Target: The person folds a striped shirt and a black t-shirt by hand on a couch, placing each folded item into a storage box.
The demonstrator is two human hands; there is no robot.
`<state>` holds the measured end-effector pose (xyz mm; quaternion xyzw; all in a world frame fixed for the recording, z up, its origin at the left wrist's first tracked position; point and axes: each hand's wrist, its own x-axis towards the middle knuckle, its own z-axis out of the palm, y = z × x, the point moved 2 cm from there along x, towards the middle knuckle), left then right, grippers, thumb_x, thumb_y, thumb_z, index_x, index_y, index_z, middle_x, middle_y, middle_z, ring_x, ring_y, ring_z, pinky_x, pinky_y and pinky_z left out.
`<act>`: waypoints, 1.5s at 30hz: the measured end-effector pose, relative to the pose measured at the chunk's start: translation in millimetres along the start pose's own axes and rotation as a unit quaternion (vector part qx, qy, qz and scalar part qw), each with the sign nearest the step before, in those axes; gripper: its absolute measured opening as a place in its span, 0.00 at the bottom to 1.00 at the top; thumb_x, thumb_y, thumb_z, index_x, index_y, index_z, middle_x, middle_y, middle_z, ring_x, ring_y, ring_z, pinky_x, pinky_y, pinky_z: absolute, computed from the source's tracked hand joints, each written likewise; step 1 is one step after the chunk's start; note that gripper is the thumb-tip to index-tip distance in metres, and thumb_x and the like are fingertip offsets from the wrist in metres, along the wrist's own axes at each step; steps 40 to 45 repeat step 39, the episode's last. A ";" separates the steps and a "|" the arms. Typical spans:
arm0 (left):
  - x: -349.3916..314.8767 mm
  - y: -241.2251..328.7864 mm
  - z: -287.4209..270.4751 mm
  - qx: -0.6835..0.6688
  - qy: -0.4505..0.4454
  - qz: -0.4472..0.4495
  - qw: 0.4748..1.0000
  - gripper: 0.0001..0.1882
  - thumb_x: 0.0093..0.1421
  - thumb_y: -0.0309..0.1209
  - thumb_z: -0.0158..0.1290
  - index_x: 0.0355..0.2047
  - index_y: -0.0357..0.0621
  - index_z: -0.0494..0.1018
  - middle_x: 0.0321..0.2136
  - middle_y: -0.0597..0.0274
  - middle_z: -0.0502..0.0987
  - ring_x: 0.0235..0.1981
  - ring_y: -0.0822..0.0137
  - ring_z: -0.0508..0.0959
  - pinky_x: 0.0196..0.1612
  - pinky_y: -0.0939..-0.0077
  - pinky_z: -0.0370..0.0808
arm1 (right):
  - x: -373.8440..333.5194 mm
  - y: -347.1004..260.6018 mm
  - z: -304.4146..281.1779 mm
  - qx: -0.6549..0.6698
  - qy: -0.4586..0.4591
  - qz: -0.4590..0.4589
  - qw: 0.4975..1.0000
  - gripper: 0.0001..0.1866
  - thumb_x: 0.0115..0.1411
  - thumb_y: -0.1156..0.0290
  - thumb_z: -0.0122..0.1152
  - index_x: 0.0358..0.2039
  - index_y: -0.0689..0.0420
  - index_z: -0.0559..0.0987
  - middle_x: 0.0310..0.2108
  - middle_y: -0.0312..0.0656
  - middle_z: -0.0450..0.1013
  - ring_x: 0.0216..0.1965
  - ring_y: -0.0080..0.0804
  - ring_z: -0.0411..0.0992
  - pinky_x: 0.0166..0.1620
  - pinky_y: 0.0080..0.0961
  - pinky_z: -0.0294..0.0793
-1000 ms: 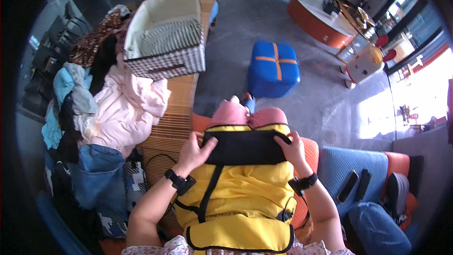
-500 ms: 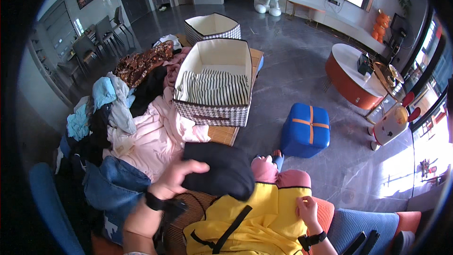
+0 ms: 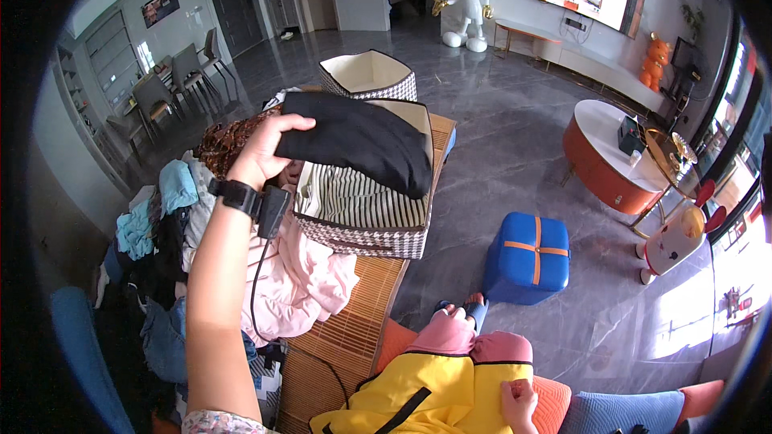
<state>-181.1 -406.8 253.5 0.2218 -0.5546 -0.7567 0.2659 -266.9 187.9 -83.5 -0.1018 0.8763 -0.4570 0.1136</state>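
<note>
My left hand [image 3: 264,149] grips one end of a folded black garment [image 3: 354,138], the thumb on top and the other fingers beneath. The garment hangs over a houndstooth storage box [image 3: 366,243] with a cream lining and hides part of its inside. In the box lies a black-and-white striped garment [image 3: 358,199], its near part showing below the black one. My right hand [image 3: 519,403] rests on the yellow apron [image 3: 438,390] over my thigh, fingers curled in, with nothing visible in them.
Heaped clothes lie left of the box, among them a pink garment [image 3: 293,293] and blue jeans [image 3: 163,345]. A bamboo mat [image 3: 346,309] lies beneath the box. Behind stands a second storage box [image 3: 370,72]. To the right are a blue stool [image 3: 527,261] and an oval table [image 3: 603,162].
My left hand has carried the black garment forward from beside my lap to above the storage box. The right hand stays on my thigh. The whole view has shifted slightly.
</note>
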 end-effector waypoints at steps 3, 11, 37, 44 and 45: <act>30.8 -56.5 -59.7 0.225 0.103 -0.028 0.968 0.12 0.48 0.28 0.62 0.34 0.37 0.78 0.34 0.55 0.81 0.34 0.64 0.81 0.40 0.71 0.77 | -0.3 -1.1 -0.1 -0.008 -0.002 0.001 1.000 0.10 0.55 0.69 0.66 0.24 0.60 0.75 0.14 0.36 0.73 0.15 0.19 0.68 0.20 0.21 0.68; 26.6 -143.9 -34.4 0.584 0.105 0.282 0.754 0.08 0.51 0.29 0.60 0.30 0.38 0.76 0.30 0.53 0.79 0.34 0.54 0.79 0.40 0.67 0.75 | 8.8 9.0 4.1 -0.003 0.014 -0.038 0.999 0.11 0.54 0.69 0.66 0.23 0.60 0.74 0.13 0.37 0.72 0.14 0.21 0.69 0.21 0.23 0.68; -48.3 -197.6 -36.7 0.691 -0.016 0.330 0.643 0.10 0.47 0.30 0.63 0.22 0.42 0.72 0.25 0.55 0.76 0.34 0.54 0.76 0.51 0.55 0.65 | -5.8 88.9 -64.1 -0.019 -0.042 0.108 0.993 0.09 0.56 0.64 0.63 0.27 0.56 0.78 0.20 0.38 0.73 0.23 0.29 0.71 0.27 0.28 0.70; -28.2 -197.2 -33.4 0.699 -0.007 0.315 0.642 0.09 0.47 0.29 0.62 0.22 0.42 0.72 0.25 0.54 0.76 0.33 0.52 0.75 0.48 0.55 0.65 | 31.7 176.8 -86.0 -0.226 -0.007 0.046 0.973 0.11 0.51 0.60 0.67 0.27 0.55 0.81 0.20 0.45 0.78 0.24 0.39 0.79 0.31 0.36 0.77; -28.2 -197.2 -33.4 0.699 -0.007 0.315 0.642 0.09 0.47 0.29 0.62 0.22 0.42 0.72 0.25 0.54 0.76 0.33 0.52 0.75 0.48 0.55 0.65 | 31.7 176.8 -86.0 -0.226 -0.007 0.046 0.973 0.11 0.51 0.60 0.67 0.27 0.55 0.81 0.20 0.45 0.78 0.24 0.39 0.79 0.31 0.36 0.77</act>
